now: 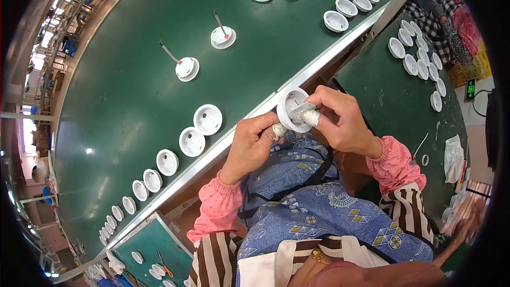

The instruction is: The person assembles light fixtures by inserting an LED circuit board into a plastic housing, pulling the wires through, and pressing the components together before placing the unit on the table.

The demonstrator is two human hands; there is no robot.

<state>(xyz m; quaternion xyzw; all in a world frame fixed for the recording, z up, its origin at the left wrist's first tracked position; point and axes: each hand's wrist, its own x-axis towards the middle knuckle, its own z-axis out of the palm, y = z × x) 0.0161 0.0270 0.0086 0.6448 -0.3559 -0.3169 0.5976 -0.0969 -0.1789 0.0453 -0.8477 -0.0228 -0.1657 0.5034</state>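
In front of my apron I hold a white round plastic cup-shaped housing (287, 102), its open side tilted towards my right. My left hand (252, 141) is closed on the lower left of its rim, with white wrapping on a fingertip. My right hand (342, 119) pinches a small flat pale board (302, 111) with yellowish dots, partly inside the housing's mouth. White tape wraps my right thumb and hides part of the board. Nearest to my left hand on the green belt stand two similar white housings (207, 119).
White round units (187, 69) with upright grey cables stand on the green belt (122, 111). A metal rail (313, 72) runs along its edge. More white housings (410, 65) sit on the right side table, near a white cloth (453, 158). Orange-handled pliers (167, 270) lie lower left. Other people sit at right.
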